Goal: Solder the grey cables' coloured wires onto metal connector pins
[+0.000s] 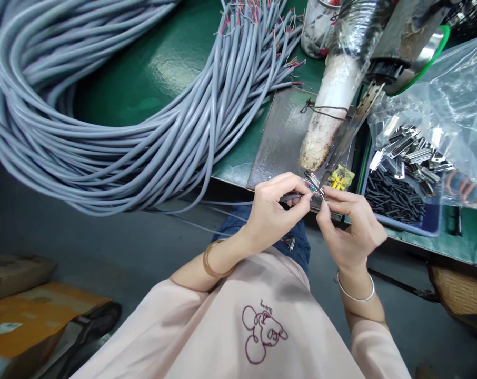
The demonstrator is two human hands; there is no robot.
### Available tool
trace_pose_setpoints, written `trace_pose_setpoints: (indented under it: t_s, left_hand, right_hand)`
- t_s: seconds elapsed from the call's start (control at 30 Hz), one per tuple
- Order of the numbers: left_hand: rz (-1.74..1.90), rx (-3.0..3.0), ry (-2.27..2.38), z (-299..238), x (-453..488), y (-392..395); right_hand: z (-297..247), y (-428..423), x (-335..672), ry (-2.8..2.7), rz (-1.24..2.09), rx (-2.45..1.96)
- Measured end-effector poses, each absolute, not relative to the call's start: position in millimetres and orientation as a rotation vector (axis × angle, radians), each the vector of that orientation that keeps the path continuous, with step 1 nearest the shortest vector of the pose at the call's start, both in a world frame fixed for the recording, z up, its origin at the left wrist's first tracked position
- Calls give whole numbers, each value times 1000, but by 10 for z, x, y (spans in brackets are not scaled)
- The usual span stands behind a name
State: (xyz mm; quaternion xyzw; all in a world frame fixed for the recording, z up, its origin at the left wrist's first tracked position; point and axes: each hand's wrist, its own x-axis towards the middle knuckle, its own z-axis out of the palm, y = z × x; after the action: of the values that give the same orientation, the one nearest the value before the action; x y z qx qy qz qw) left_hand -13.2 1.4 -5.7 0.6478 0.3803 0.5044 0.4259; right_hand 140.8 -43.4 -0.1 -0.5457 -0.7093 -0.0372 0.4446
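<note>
My left hand (278,208) is closed in a pinch on the wire end of a grey cable (232,203), which runs in from the left. Just beyond the fingertips, a small metal multi-pin connector (311,180) has fine coloured wires at its pins. My right hand (351,223) pinches at the connector's right side, with thumb and forefinger closed on something too small to make out. Directly above the connector is the tip of a mounted soldering iron (351,123). A yellow piece of packaging (341,178) lies beside my right fingers.
A large bundle of grey cables (175,131) with stripped ends covers the bench's left. A white wrapped tube (325,116) slants down over a metal plate (272,142). On the right, a blue tray (431,223) holds black sleeves (394,197), beside a plastic bag (459,105) and metal connectors (414,150).
</note>
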Motion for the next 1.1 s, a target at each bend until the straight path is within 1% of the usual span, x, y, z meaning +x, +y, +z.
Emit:
trace_pose_setpoints:
  t_s: [0.57,0.93,1.1]
  left_hand:
    - [1341,1751,972,25,-118,51]
    - [1221,1734,999,1,-167,15]
    - [1202,1703,981,-21,-151,-1]
  right_hand:
    - [60,-377,1363,-1731,-134,-1381]
    - [-6,-431,1424,-1900,-262,-1362]
    - [-37,-451,1443,-1885,-294,-1358]
